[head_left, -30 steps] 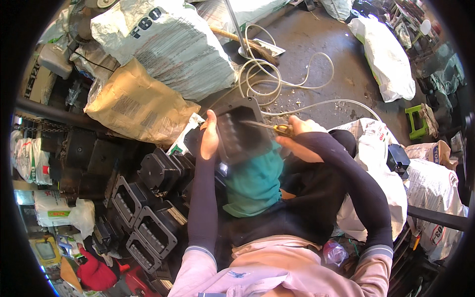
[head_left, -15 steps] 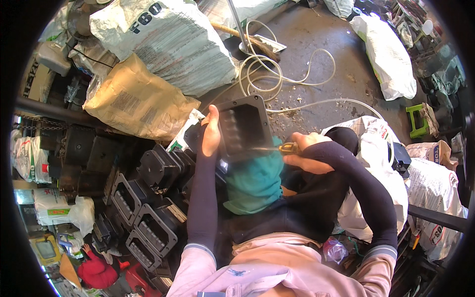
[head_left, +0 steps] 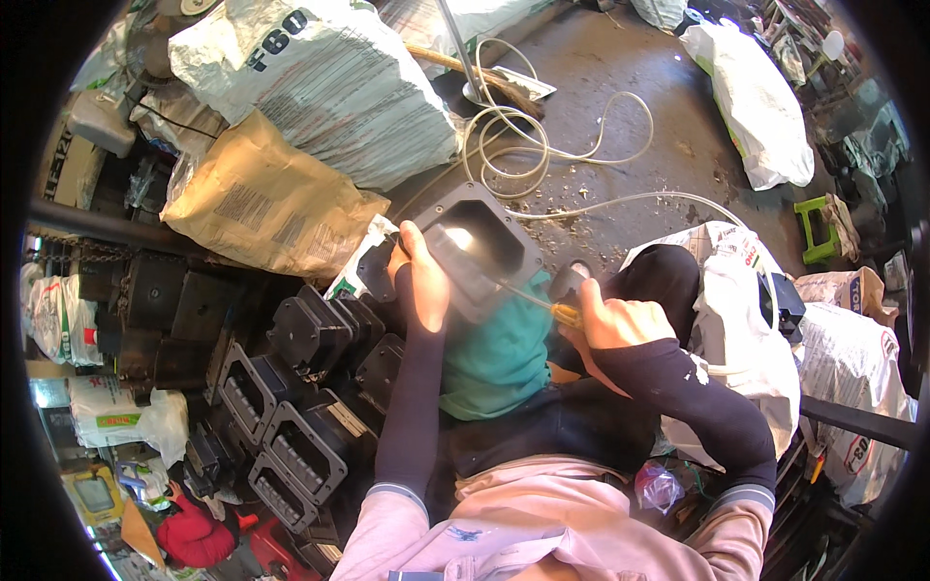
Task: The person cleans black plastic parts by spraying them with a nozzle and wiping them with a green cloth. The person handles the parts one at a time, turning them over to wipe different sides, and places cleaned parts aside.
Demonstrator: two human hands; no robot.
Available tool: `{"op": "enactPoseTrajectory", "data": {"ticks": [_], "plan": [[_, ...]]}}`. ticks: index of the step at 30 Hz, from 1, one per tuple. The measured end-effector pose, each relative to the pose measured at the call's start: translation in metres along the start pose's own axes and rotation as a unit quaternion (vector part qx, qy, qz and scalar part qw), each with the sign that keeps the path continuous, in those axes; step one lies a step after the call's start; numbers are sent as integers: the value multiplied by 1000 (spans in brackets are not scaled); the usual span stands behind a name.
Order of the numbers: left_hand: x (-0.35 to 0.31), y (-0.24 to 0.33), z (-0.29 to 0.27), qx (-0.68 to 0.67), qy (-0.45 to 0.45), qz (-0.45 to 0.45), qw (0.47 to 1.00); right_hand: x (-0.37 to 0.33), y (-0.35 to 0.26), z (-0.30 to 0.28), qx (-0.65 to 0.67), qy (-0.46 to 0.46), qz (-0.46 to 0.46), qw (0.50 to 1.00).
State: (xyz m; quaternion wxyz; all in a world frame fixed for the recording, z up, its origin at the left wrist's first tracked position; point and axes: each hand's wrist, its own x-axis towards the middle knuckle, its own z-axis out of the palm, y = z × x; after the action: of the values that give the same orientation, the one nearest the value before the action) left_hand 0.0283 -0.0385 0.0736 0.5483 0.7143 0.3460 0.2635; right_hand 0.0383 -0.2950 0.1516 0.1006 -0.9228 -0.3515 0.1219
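- Left hand [head_left: 423,281] grips the black housing [head_left: 480,247] at its nine o'clock edge.
- Right hand [head_left: 610,320], closed on a screwdriver [head_left: 542,305], probes inside.
- Next, likely: steady pressure, tip seated.

Left hand [head_left: 422,281] grips black housing [head_left: 475,242]; right hand [head_left: 610,320] works screwdriver [head_left: 542,305].

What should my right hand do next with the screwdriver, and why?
Probably press the tip a little deeper into the housing and turn or pry. The right hand holds a yellow-handled screwdriver whose shaft already reaches into the black rectangular housing, and the left hand steadies that housing over the teal cloth on the lap. What the tip touches can't be made out.
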Motion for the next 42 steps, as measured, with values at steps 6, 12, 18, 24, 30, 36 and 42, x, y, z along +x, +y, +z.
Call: {"op": "enactPoseTrajectory", "data": {"ticks": [6, 12, 18, 24, 30, 36, 42], "plan": [[3, 0, -5, -13, -22, -45, 999, 8, 9, 15, -105, 163, 31, 981], [5, 2, -11, 10, -19, -41, 999, 17, 6, 22, -66, 171, 33, 982], [7, 0, -15, 34, -41, -36, 998, 32, -5, 19, 4, 167, 15, 986], [29, -40, -26, -16, -130, -77, 988, 35, -21, 6, 63, 115, 22, 991], [64, -84, -46, -292, -249, -153, 911, 34, -7, -18, 134, -5, 74, 988], [78, -104, -45, -325, -263, -162, 894, 30, -12, -12, 122, -28, -30, 992], [72, -106, -39, -232, -223, -46, 946, 15, -15, -9, 129, -33, -19, 991]]}}
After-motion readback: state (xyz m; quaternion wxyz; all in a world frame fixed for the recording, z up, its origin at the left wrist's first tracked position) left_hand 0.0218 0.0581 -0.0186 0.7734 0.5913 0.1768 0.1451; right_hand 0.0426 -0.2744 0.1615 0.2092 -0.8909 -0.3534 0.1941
